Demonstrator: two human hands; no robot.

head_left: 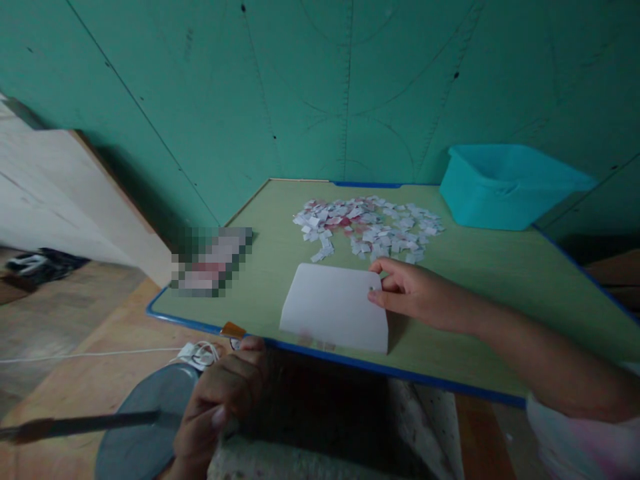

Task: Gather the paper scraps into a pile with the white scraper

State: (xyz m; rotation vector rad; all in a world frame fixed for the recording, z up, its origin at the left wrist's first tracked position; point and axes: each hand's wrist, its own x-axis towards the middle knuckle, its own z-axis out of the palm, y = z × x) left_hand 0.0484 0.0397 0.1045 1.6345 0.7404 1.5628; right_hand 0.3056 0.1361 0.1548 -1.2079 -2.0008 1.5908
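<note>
My right hand (400, 290) pinches the upper right corner of a stiff white card (333, 307), thumb in front and fingers behind. The card has rounded top corners, a small hole near the thumb and faint reddish smears low down. It leans at a tilt over the front of the table. At the table's front edge, my left hand (225, 393) is closed around what looks like a small flat brush (233, 331); its amber tip shows above the fingers and the rest is mostly hidden. Behind the card lie many small white paper pieces (370, 227), some stained red.
A turquoise plastic bin (500, 193) stands at the right rear of the pale green table (265, 267), which has blue edging. A blurred-out flat item (215, 261) lies at its left. Below are a grey round base (145, 413) with a pole and a white cable (200, 353).
</note>
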